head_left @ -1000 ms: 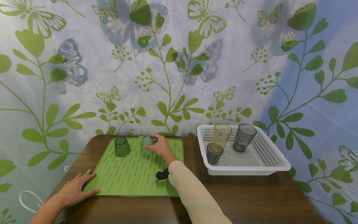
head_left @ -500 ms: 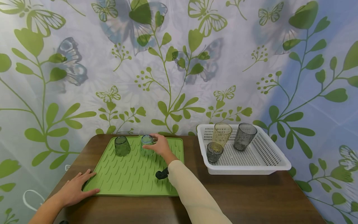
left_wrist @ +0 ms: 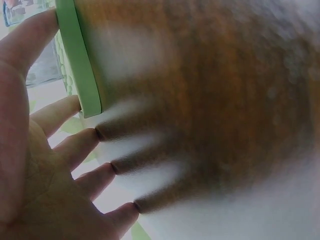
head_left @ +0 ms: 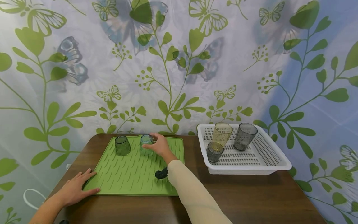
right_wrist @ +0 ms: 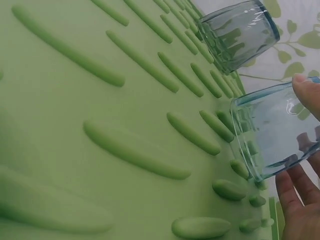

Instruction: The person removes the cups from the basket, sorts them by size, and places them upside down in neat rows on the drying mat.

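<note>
My right hand (head_left: pixel 160 145) holds a pale blue glass (head_left: pixel 146 140) near the far edge of a green ridged mat (head_left: pixel 134 177). Thumb and fingers grip it from either side. In the right wrist view the blue glass (right_wrist: pixel 272 127) has its wide end down at the ridges. A darker grey-green glass (head_left: pixel 122 147) stands upside down to its left, apart from it. My left hand (head_left: pixel 73 189) lies spread at the mat's near left corner, holding nothing. Its thumb and index fingertip touch the mat's edge (left_wrist: pixel 82 65) in the left wrist view.
On the right of the brown table (head_left: pixel 246 199) stands a white perforated basket (head_left: pixel 249 169). Inside are a tall amber glass (head_left: pixel 222 133), a tall grey glass (head_left: pixel 245 137) and a short dark glass (head_left: pixel 214 153). A patterned curtain (head_left: pixel 179 87) hangs right behind the table.
The right hand and the blue glass have shifted very slightly left on the mat. The left hand stays in place.
</note>
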A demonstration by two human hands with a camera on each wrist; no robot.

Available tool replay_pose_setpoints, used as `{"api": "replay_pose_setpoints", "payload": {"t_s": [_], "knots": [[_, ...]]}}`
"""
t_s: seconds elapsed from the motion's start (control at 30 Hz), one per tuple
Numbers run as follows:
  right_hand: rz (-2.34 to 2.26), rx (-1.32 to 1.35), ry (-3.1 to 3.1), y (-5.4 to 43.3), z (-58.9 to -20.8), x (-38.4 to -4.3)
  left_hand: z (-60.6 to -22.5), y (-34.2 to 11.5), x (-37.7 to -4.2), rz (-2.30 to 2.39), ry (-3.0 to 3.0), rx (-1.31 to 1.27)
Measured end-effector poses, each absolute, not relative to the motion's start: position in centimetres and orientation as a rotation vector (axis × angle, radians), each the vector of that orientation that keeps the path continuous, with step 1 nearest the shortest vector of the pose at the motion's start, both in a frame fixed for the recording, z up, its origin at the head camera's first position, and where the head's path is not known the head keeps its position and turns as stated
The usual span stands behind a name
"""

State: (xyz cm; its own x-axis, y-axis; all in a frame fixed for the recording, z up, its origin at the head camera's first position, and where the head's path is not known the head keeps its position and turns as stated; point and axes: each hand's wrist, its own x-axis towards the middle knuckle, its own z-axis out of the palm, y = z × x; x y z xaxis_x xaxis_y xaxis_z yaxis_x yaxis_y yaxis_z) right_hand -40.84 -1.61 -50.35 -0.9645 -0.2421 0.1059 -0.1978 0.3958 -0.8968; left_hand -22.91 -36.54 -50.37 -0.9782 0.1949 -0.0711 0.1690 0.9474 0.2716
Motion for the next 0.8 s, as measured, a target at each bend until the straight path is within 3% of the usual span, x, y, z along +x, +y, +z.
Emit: {"api": "replay_pose_setpoints", "payload": {"t_s": [0.8], "knots": [[-1.616, -0.399, 2.607, -1.78, -50.29, -40.76, -50.57, -36.65, -23.12, 0.410, 3.000, 0.278]]}}
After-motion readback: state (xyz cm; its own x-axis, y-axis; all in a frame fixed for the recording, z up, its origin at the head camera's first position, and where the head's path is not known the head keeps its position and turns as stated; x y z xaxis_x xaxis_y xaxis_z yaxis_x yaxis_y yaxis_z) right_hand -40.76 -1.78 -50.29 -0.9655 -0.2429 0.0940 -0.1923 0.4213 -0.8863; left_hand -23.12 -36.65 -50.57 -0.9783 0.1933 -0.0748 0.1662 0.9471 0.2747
